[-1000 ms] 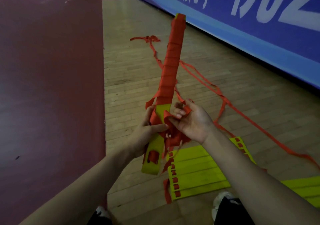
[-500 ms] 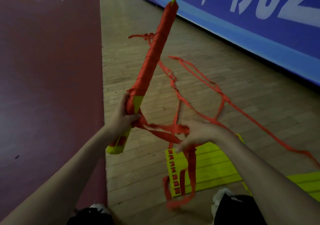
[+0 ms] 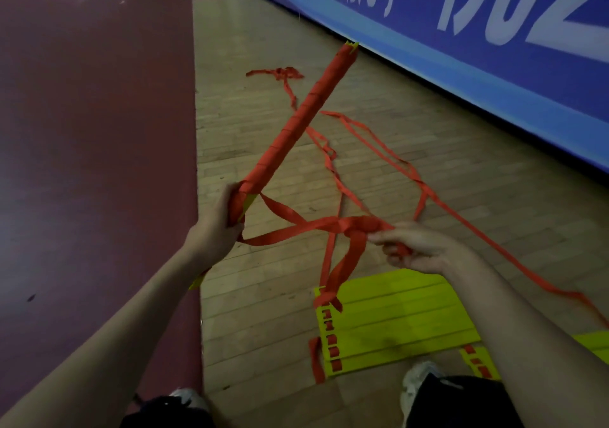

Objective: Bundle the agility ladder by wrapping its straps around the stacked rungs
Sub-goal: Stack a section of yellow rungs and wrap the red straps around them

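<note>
The right hand (image 3: 425, 249) is reaching further out to the right than half a second ago, drawing the loose orange webbing strap (image 3: 296, 231) tauter, away from the long stack of yellow plastic rungs wrapped in orange strap (image 3: 296, 124). Its fingers are pinching that strap. The left hand (image 3: 216, 226) is gripping the stack's lower end, holding it tilted up over the pale wooden floor (image 3: 250, 295). Further flat yellow rungs (image 3: 395, 322) are lying on the floor below the right hand.

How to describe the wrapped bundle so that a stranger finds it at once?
Look along the blue banner above the wooden floor. The left hand holds a long bundle slanting up towards it. Unlike the flat yellow rungs below, it is wrapped in orange strap.
</note>
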Available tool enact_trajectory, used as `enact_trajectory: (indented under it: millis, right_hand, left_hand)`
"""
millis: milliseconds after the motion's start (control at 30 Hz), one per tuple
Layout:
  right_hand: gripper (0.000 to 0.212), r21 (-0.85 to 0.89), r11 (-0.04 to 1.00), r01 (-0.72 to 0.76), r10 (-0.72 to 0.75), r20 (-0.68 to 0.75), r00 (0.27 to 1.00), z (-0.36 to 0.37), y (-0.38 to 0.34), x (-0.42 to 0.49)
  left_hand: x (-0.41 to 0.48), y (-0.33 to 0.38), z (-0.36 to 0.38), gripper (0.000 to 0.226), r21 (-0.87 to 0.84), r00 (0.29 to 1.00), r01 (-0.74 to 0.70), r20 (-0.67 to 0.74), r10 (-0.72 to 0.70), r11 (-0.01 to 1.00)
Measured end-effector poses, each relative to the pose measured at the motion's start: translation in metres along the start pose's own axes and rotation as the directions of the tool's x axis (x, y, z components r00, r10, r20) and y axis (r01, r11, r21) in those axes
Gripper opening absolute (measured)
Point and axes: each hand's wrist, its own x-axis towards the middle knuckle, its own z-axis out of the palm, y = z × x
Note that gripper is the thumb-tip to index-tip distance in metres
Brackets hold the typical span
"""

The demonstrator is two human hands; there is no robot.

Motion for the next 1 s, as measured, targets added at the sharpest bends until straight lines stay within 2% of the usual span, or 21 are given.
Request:
enact_trajectory:
  millis: [100, 267, 367, 567, 633, 733, 800, 1000]
  right_hand:
    - [0.012, 0.296, 0.955, 0.015, -0.012, -0.014, 1.000, -0.004, -0.005, 0.002]
    - [0.006, 0.373, 0.928, -0.011, 0.043, -0.076, 0.996, 0.003, -0.002, 0.003]
    - [0.015, 0.571, 0.819, 0.055, 0.015, -0.117, 0.993, 0.012, -0.007, 0.007]
    - [0.022, 0.771, 0.612, 0.176, -0.004, -0.219, 0.976, 0.012, -0.010, 0.013]
    - [0.023, 0.698, 0.694, 0.176, -0.021, -0.225, 0.974, 0.014, -0.012, 0.012]
    - [0.025, 0.571, 0.815, 0.098, -0.050, -0.099, 0.994, 0.029, -0.012, 0.012]
    - [0.025, 0.532, 0.844, 0.065, -0.050, -0.042, 0.998, 0.041, -0.013, 0.010]
    - [0.040, 0.496, 0.868, 0.023, -0.065, 0.067, 0.996, 0.064, -0.014, 0.008]
  left_hand:
    - [0.002, -0.005, 0.000, 0.065, 0.079, 0.999, 0.044, -0.033, -0.041, 0.996]
    - [0.004, -0.017, 0.001, 0.068, 0.089, 0.993, 0.117, -0.018, -0.116, 0.989]
    - [0.005, -0.019, 0.002, 0.068, 0.133, 0.993, 0.118, -0.029, -0.116, 0.984]
    - [0.006, -0.018, 0.002, 0.063, 0.185, 0.996, 0.084, -0.011, -0.084, 0.979]
    - [0.005, -0.013, 0.004, 0.061, 0.140, 0.994, 0.103, 0.007, -0.105, 0.985]
    - [-0.003, 0.007, 0.015, 0.051, -0.053, 0.988, 0.141, 0.069, -0.138, 0.989]
    - [-0.011, 0.024, 0.023, 0.047, -0.193, 0.982, 0.163, 0.125, -0.141, 0.968]
    - [-0.022, 0.056, 0.038, 0.067, -0.502, 0.942, 0.282, 0.308, -0.136, 0.817]
